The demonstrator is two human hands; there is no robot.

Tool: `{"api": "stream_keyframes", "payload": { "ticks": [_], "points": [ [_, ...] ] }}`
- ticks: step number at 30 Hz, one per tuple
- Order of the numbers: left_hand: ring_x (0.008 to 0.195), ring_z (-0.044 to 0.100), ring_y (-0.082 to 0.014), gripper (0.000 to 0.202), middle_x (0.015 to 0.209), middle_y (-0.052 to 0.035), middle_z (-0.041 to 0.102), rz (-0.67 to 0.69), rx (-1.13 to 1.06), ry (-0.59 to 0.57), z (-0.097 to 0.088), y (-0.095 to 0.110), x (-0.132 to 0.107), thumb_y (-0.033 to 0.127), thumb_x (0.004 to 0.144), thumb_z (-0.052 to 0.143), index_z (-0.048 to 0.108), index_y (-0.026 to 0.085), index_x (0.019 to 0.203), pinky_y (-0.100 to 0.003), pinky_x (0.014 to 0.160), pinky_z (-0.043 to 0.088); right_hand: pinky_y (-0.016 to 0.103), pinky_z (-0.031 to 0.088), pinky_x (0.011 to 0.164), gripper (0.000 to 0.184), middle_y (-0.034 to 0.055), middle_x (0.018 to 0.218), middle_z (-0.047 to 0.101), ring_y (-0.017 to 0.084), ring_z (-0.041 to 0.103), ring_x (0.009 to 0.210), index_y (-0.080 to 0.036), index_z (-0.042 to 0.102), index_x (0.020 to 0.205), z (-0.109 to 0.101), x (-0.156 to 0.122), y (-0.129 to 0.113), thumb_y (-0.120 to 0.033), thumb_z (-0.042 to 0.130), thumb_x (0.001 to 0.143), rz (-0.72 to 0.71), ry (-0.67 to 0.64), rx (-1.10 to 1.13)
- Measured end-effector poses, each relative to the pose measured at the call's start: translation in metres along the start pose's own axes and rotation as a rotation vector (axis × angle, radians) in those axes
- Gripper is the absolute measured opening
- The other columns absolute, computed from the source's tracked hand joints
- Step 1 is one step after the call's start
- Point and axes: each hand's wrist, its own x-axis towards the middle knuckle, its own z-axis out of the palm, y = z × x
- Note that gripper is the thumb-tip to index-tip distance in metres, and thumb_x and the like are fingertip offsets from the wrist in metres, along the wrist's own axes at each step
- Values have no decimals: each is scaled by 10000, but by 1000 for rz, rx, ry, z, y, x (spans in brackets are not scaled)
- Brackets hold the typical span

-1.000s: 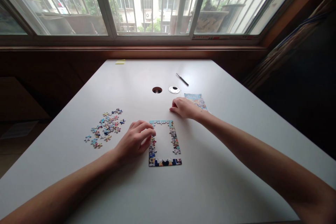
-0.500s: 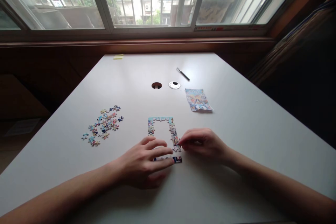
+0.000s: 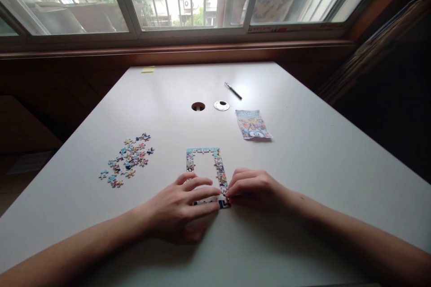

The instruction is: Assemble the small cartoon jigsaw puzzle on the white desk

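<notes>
A rectangular jigsaw puzzle border (image 3: 221, 173) lies on the white table, its middle bare. My left hand (image 3: 183, 206) rests over its lower left part, fingers spread and stretched across the bottom strip, hiding much of the left side and bottom edge. At the lower right corner, the fingertips of my right hand (image 3: 252, 188) are pinched together on a puzzle piece (image 3: 225, 192) of the right side, partly covering it. A heap of loose puzzle pieces (image 3: 129, 159) lies to the left of the border.
A creased picture sheet (image 3: 253, 124) lies beyond my right hand. Farther back are a pen (image 3: 233, 90), a round metal cover (image 3: 222, 106) and a hole (image 3: 198, 106) in the table (image 3: 303, 152). A yellow sticky note (image 3: 148, 69) sits near the far edge, below the window.
My right hand has moved slightly toward me along the border's right side. The gap between that side and the bottom strip has closed. The view has shifted a little.
</notes>
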Motion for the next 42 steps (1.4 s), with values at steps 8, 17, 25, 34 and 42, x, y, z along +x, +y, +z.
{"api": "stream_keyframes", "payload": {
  "ticks": [8,17,25,34,42],
  "points": [
    [1261,512,-292,497,1328,-90,610,-2,24,-11,0,0,1,287,819,633,552,207,1303,-444,1077,350,274,520,743,102,95,900,708,158,612,829,-168,735,968,1,2,-4,-157,668,893,-22,-11,-15],
    [1271,497,-299,491,1343,-103,597,-5,21,-19,-1,1,1,300,831,623,549,208,1308,-456,1091,324,275,510,770,123,87,904,689,157,606,852,-174,736,996,1,2,-4,-160,671,892,-33,-34,-52],
    [1273,491,-303,485,1366,-98,582,-9,4,-29,-1,1,1,301,844,604,543,207,1316,-462,1079,322,259,500,723,131,74,869,627,148,592,801,-185,728,985,-1,3,-11,-157,631,901,6,-5,-107],
    [1261,503,-304,520,1349,-101,592,-6,22,-23,0,1,0,318,817,644,543,212,1316,-464,1088,332,289,435,654,138,42,744,589,159,494,703,-209,716,940,-13,6,-14,-153,612,869,-63,-67,-253],
    [1286,485,-302,505,1365,-98,587,-12,11,-40,0,0,1,331,830,625,546,211,1314,-457,1099,315,312,393,667,116,35,774,589,166,459,724,-214,689,982,-12,3,-12,-213,609,899,-107,-167,-469]
  ]
}}
